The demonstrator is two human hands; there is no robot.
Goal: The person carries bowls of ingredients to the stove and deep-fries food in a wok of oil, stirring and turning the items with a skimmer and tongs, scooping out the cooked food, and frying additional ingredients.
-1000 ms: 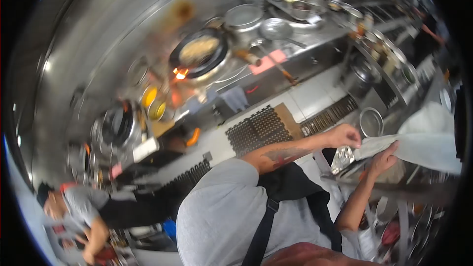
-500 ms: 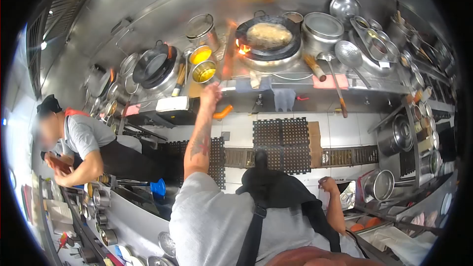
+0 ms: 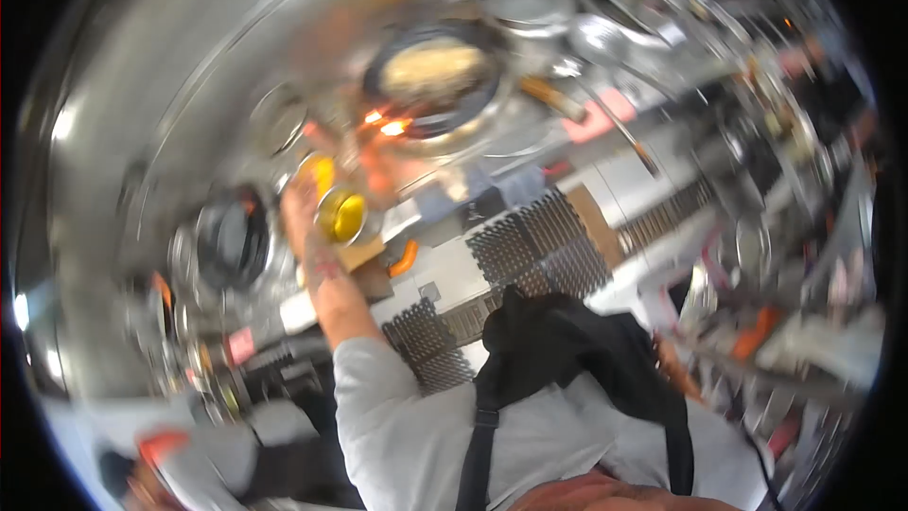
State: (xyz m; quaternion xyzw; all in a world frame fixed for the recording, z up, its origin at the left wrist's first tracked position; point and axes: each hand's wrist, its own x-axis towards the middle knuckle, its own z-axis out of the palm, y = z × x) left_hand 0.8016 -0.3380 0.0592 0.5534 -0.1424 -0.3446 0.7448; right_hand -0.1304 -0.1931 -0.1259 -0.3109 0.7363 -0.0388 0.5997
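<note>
My left hand [image 3: 299, 201] reaches over the stove counter, beside two round metal containers. The nearer container [image 3: 329, 233] holds yellow liquid [image 3: 350, 214], and the farther one shows orange-yellow contents [image 3: 323, 172]. Motion blur smears my left fingers, so I cannot see whether they touch or grip a rim. Low on my right side is my right hand [image 3: 673, 366], blurred and partly behind the black apron [image 3: 577, 350]; its fingers are not readable. Ahead, a dark wok [image 3: 378, 76] holds bubbling pale-golden contents [image 3: 433, 64].
Flames [image 3: 392, 126] lick at the wok's near left edge. Another dark wok [image 3: 232, 241] stands to the left. A long-handled ladle [image 3: 624, 128] and a bamboo brush [image 3: 550, 97] lie on the right counter. A co-worker in grey [image 3: 203, 459] is at lower left. Rubber mats [image 3: 539, 238] cover the floor.
My view has swung and tilted, and the picture is blurred. My left hand has gone from the counter's front edge to beside the metal containers. My right hand has become partly hidden.
</note>
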